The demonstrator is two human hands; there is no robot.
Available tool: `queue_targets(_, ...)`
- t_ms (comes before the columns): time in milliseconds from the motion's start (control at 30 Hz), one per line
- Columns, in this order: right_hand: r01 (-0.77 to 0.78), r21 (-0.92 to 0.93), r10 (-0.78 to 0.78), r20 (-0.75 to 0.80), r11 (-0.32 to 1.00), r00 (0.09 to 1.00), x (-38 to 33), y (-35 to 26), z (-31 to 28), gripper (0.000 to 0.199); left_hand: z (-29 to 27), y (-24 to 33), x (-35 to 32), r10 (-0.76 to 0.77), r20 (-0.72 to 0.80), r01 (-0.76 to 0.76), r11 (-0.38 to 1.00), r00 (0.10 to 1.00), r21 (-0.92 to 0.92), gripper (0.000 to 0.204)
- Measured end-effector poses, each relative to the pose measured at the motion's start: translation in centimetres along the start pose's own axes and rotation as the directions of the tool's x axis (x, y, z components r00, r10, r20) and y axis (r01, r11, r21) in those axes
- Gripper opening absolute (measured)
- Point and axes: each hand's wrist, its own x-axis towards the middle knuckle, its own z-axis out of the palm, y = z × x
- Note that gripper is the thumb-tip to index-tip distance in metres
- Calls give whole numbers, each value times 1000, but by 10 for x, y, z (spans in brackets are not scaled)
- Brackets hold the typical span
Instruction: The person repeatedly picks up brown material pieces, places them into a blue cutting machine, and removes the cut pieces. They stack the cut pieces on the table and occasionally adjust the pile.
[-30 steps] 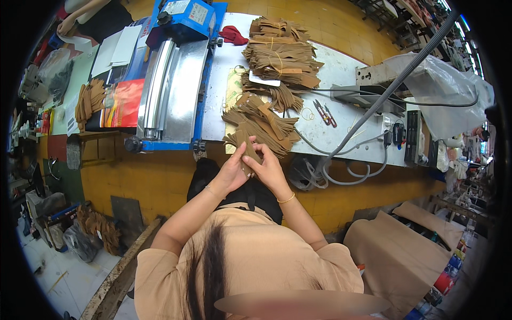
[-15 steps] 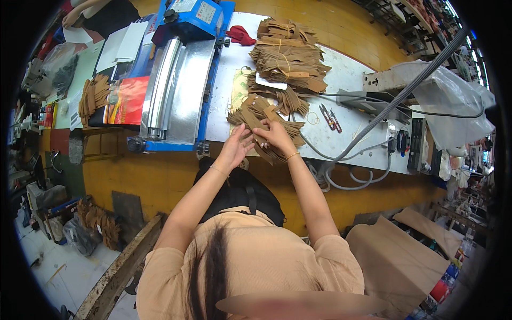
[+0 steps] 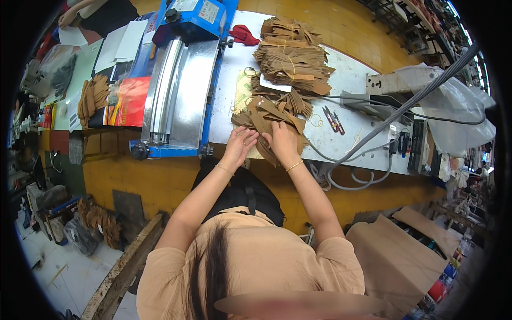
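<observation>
Both forearms are stretched forward over the white table (image 3: pixel 341 80). The left hand (image 3: pixel 240 143) and right hand (image 3: pixel 282 141) are laid side by side, fingers closed on the brown cut pieces (image 3: pixel 266 114) at the table's near edge. Tied bundles (image 3: pixel 290 58) are stacked beyond.

both hands (image 3: pixel 261 143) — lowered from mid-air | now pressing brown cut pieces (image 3: pixel 266 114)

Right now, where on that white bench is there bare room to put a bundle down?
Bare bench shows between the blue machine and the brown stacks, and right of the stacks near the scissors. It is crowded under both hands, on the loose brown pieces.
</observation>
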Motion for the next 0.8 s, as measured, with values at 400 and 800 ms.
queue_targets(400,94,139,-41,-346,986,937,-8,-15,32,26,2,4,-57,-119,45,92,917,992,388,57)
queue_targets(800,-89,73,114,-501,993,858,-11,-36,45,21,18,197,-195,-573,523,-228,507,632,831,46)
